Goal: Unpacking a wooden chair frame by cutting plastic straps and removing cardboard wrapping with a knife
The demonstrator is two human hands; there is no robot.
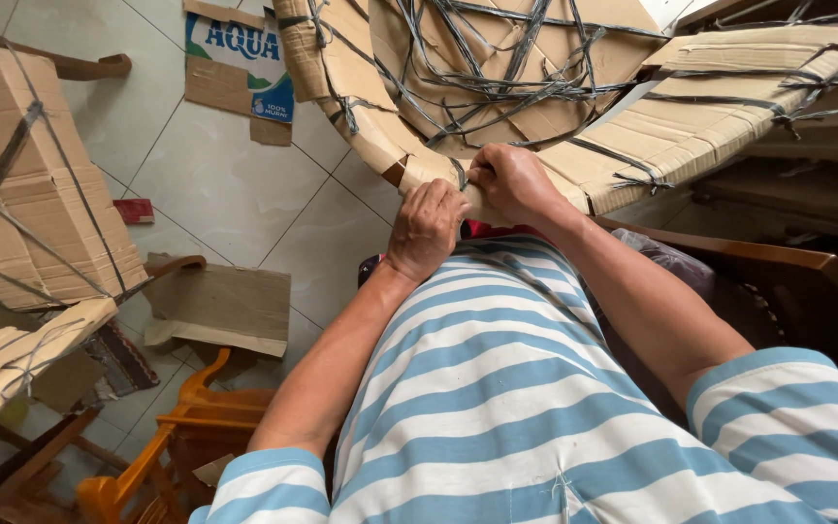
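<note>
A curved chair frame wrapped in brown cardboard strips (380,126) and tied with dark plastic straps (497,68) hangs in front of me, above my striped shirt. My left hand (427,228) presses on the lower edge of the cardboard wrap, fingers curled against it. Beside it, my right hand (511,180) pinches the same edge, next to a dark strap end (458,173). Both hands touch each other at the wrap.
Another cardboard-wrapped, strapped piece (36,184) stands at the left. Loose cardboard pieces (225,306) lie on the white tiled floor (215,184). A small orange wooden chair (181,417) sits at lower left. A dark wooden armrest (758,257) runs at right.
</note>
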